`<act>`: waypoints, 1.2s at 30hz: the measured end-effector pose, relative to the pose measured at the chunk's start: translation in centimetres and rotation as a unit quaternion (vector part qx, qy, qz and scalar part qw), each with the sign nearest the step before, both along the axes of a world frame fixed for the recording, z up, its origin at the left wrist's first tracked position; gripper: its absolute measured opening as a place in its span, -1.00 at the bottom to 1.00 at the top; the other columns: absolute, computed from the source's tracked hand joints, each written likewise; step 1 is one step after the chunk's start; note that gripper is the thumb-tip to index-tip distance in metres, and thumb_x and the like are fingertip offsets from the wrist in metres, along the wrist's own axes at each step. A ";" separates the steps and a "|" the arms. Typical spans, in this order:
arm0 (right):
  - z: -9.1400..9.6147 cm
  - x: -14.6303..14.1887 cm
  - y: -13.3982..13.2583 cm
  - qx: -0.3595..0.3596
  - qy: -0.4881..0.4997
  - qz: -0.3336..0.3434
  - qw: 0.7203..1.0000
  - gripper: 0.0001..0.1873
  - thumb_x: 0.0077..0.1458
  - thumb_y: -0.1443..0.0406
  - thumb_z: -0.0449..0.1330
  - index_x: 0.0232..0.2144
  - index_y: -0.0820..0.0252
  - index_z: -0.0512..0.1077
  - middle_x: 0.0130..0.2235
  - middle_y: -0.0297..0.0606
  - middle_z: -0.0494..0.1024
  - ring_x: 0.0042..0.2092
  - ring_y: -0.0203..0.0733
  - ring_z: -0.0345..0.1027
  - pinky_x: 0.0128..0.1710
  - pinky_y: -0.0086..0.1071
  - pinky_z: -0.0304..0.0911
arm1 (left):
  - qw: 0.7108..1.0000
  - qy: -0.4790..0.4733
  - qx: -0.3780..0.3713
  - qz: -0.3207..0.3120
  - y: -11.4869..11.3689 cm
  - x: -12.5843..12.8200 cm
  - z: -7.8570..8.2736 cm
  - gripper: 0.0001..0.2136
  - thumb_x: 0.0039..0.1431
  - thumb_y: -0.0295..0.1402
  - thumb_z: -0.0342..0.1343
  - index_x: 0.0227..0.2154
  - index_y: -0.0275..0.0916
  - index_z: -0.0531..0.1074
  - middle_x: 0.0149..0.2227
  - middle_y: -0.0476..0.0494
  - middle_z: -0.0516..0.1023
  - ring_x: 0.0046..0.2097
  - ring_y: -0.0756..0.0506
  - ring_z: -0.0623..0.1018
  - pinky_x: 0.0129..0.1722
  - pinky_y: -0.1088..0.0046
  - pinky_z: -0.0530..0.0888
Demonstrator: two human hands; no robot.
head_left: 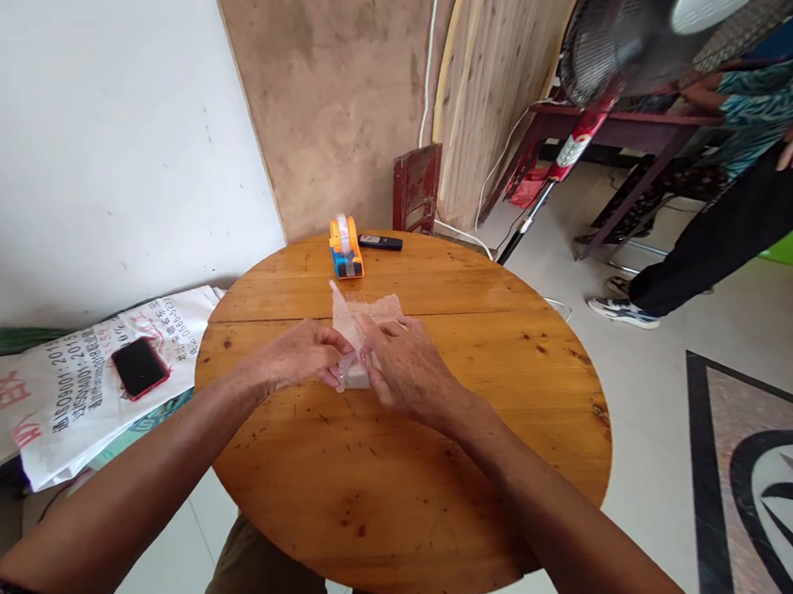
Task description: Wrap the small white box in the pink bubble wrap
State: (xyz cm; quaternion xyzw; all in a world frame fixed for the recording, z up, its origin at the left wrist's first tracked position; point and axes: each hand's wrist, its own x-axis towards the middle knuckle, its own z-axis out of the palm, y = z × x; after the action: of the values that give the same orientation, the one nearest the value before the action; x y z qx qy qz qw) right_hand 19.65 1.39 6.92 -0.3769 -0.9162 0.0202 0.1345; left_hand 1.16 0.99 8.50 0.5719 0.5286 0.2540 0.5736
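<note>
A sheet of thin, translucent paper (pixel 356 318) lies crumpled around a small whitish block on the round wooden table (pixel 416 484). My left hand (pixel 303 352) pinches the paper's left side, fingers closed on it. My right hand (pixel 408 367) presses and grips the paper from the right, partly covering the block. Both hands meet at the table's middle. What the paper wraps is mostly hidden.
An orange tape dispenser (pixel 345 248) and a dark remote (pixel 380 242) sit at the table's far edge. A red-cased phone (pixel 139 366) rests on a white printed sack (pixel 73 392) at left. A fan (pixel 677 3), a bench and another person's leg (pixel 722 234) are at right.
</note>
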 end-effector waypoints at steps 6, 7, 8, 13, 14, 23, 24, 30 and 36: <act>-0.7 0.9 0.6 -0.033 0.075 0.022 0.996 -0.27 0.00 0.49 0.04 0.26 0.38 0.06 -0.10 -0.11 0.60 0.08 0.00 0.30 0.15 -0.07 0.01 | 0.963 0.159 0.218 -0.008 -0.5 0.4 -2.9 -0.84 -0.05 -0.44 0.09 -0.45 -0.22 0.58 -0.48 -0.05 0.51 -0.45 -0.04 0.47 -0.43 0.49 0.40; -0.9 1.1 0.7 -0.038 0.092 0.026 0.995 -0.26 0.00 0.49 0.04 0.26 0.35 0.07 -0.10 -0.13 0.60 0.09 -0.02 0.30 0.16 -0.07 0.02 | 0.946 0.192 0.260 -0.002 -0.6 0.6 -3.4 -0.84 -0.02 -0.43 0.10 -0.41 -0.20 0.59 -0.43 -0.06 0.53 -0.41 -0.05 0.49 -0.39 0.47 0.41; -1.1 1.4 0.8 -0.042 0.111 0.027 0.993 -0.27 0.00 0.49 0.04 0.26 0.31 0.08 -0.09 -0.14 0.60 0.10 -0.03 0.30 0.16 -0.06 0.05 | 0.928 0.219 0.302 0.000 -0.8 0.6 -3.7 -0.84 0.00 -0.42 0.12 -0.38 -0.19 0.59 -0.37 -0.08 0.54 -0.34 -0.08 0.51 -0.32 0.44 0.43; -1.8 3.8 0.8 -0.042 0.230 -0.070 0.970 -0.49 0.08 0.38 0.09 0.11 0.15 0.31 -0.02 -0.13 0.55 0.01 -0.06 0.39 0.04 -0.12 0.24 | 0.841 0.289 0.458 -0.013 -1.3 0.7 -4.6 -0.84 0.05 -0.51 0.10 -0.36 -0.22 0.56 -0.19 -0.16 0.54 -0.14 -0.15 0.50 -0.09 0.33 0.44; -1.9 4.5 0.8 -0.051 0.244 -0.112 0.962 -0.54 0.09 0.33 0.10 0.07 0.15 0.34 -0.03 -0.12 0.55 -0.04 -0.06 0.42 -0.05 -0.17 0.30 | 0.831 0.296 0.471 -0.017 -1.3 0.8 -4.7 -0.84 0.05 -0.53 0.09 -0.37 -0.23 0.55 -0.19 -0.16 0.55 -0.15 -0.15 0.50 -0.09 0.32 0.44; -2.9 5.5 1.2 -0.220 0.125 -0.298 0.920 -0.50 0.13 0.05 0.15 -0.02 0.31 0.41 -0.24 -0.13 0.59 -0.22 -0.09 0.46 -0.25 -0.33 0.25 | 0.804 0.333 0.492 -0.034 -1.3 1.1 -4.9 -0.86 0.14 -0.52 0.04 -0.33 -0.28 0.50 -0.25 -0.19 0.55 -0.19 -0.17 0.44 -0.11 0.28 0.44; -2.8 5.1 1.4 -0.218 0.118 -0.301 0.921 -0.50 0.13 0.04 0.15 -0.04 0.31 0.42 -0.25 -0.13 0.59 -0.22 -0.08 0.46 -0.26 -0.34 0.23 | 0.802 0.338 0.490 -0.040 -1.3 1.1 -4.9 -0.86 0.15 -0.52 0.04 -0.34 -0.28 0.50 -0.25 -0.19 0.54 -0.19 -0.16 0.44 -0.10 0.29 0.43; -3.3 3.2 2.2 -0.239 0.134 -0.291 0.917 -0.62 0.01 0.18 0.24 -0.13 0.27 0.47 -0.32 -0.20 0.58 -0.31 -0.16 0.42 -0.38 -0.41 0.15 | 0.802 0.349 0.480 -0.071 -1.0 1.0 -4.7 -0.84 0.16 -0.52 0.04 -0.34 -0.27 0.54 -0.23 -0.21 0.51 -0.17 -0.16 0.44 -0.08 0.28 0.43; -4.9 3.0 2.3 -0.265 0.293 -0.257 0.882 -0.69 -0.08 0.32 0.18 -0.21 0.22 0.47 -0.39 -0.30 0.57 -0.39 -0.22 0.40 -0.42 -0.43 0.26 | 0.797 0.370 0.468 -0.095 -0.9 1.1 -4.2 -0.83 0.13 -0.51 0.06 -0.33 -0.27 0.56 -0.20 -0.24 0.48 -0.15 -0.19 0.43 -0.10 0.26 0.43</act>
State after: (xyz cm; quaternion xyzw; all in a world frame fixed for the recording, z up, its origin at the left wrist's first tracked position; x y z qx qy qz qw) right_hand 22.69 3.66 2.01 -0.5976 -0.6665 0.3367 0.2920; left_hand 2.27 0.12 4.28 0.8685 0.4601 0.1836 0.0180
